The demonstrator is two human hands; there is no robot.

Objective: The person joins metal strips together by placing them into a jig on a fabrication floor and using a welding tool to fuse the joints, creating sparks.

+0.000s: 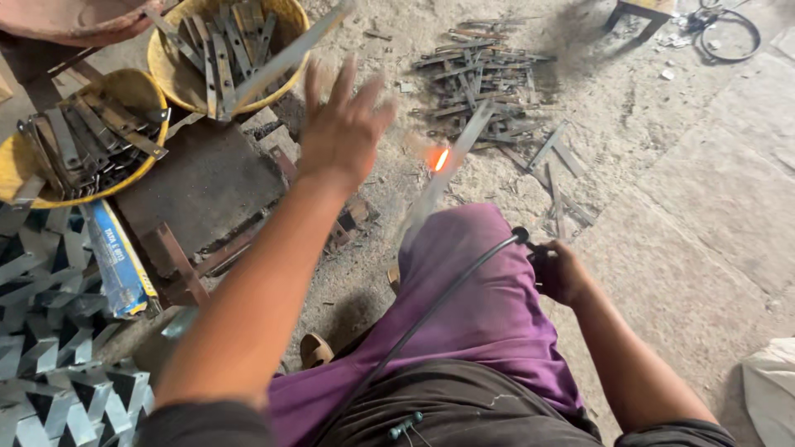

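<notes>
My left hand [341, 124] is raised in the air with its fingers spread and nothing in it. Just above it a blurred flat metal strip [286, 60] crosses the rim of a yellow basin [166, 70] that holds several strips. Right of the hand, a second blurred strip [447, 165] slants over the floor, with a glowing orange spot on it. My right hand [559, 271] rests beside my purple trouser leg, closed around a dark welding holder [530, 244]. Its black cable [431, 310] runs back across my lap.
Another yellow basin [124, 87] of strips sits at the left. A dark metal work block [199, 182] lies in front of it. A heap of strips [480, 74] covers the dusty floor ahead. A blue packet [120, 257] and stacked zigzag metal pieces [50, 364] lie at lower left.
</notes>
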